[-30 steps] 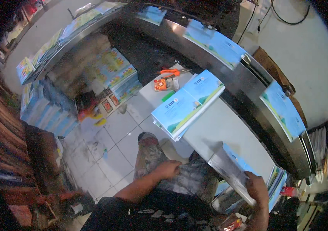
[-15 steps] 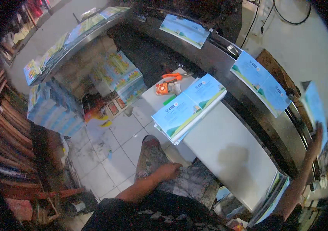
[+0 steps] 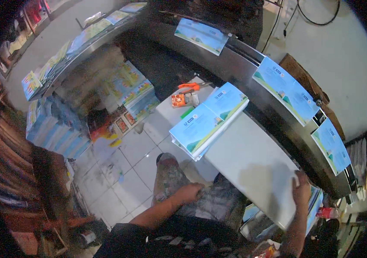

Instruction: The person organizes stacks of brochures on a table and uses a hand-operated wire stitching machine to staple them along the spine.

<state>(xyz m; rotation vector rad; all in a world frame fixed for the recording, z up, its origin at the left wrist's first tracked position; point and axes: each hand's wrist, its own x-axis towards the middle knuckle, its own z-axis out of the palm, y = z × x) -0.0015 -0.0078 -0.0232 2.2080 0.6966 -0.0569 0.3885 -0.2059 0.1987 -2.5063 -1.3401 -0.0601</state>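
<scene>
R grip (image 3: 300,185) (hold unclr.) by white bench (image 3: 252,150); blue sheet (image 3: 331,147) fwd on rail (image 3: 240,66), near but apart.

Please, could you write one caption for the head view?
Left hand over grey patterned trousers, right hand near the long white tabletop bearing stacked light-blue printed paper sheets.

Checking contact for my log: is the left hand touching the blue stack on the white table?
No, the left hand rests on the person's lap, apart from the blue stack.

The stacked sheets (image 3: 209,117) are blue with green hills, the pliers (image 3: 189,87) orange.
</scene>
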